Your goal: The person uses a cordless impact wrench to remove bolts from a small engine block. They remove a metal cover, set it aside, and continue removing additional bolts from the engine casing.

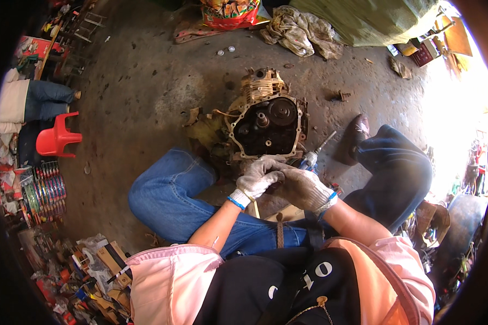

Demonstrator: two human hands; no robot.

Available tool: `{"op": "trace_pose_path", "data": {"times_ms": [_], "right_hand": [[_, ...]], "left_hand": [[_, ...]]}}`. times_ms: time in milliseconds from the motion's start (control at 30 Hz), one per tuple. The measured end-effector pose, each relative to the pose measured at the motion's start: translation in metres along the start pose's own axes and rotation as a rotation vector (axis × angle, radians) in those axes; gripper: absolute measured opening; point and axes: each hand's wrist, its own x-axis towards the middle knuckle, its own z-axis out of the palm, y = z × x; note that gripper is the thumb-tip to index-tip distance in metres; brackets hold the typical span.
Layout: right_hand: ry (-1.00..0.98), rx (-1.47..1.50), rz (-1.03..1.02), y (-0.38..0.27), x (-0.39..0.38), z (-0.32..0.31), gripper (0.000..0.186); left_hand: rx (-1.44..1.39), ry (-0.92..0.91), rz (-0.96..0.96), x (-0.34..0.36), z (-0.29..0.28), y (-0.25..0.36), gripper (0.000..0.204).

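My left hand (253,180) and my right hand (302,187), both in soiled white knit work gloves with blue cuff edging, meet in front of my lap. Their fingers are bent and pressed together; anything between them is hidden. Just beyond stands an opened engine (265,127), with its dark cavity facing up, a gear and a shaft inside, and a finned cylinder at the far end. A blue-grey tool with a long metal shaft (310,160) rests right of the engine, close beyond my right hand.
My bent legs flank the engine. Small metal parts (340,96) lie on the concrete floor. Farther off are a crumpled cloth (303,31), a red bag (230,13) and a green cover (371,21). At left, a person (43,100) stands near a red chair (58,135); clutter lines both sides.
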Motion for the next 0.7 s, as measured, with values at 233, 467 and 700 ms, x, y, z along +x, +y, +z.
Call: {"op": "trace_pose_path", "data": {"times_ms": [233,467,700], "right_hand": [[0.045,0.725,0.268,0.005,0.010,0.004,0.049],[0.261,-0.133,-0.049,-0.009,0.015,0.018,0.069],[0.504,0.072,-0.049,-0.021,0.010,0.052,0.025]], "left_hand": [[0.058,0.346,0.164,0.010,-0.023,-0.019,0.014],[-0.062,0.339,0.066,0.011,-0.022,-0.035,0.015],[0.129,0.248,-0.118,0.009,0.000,-0.019,0.036]]}}
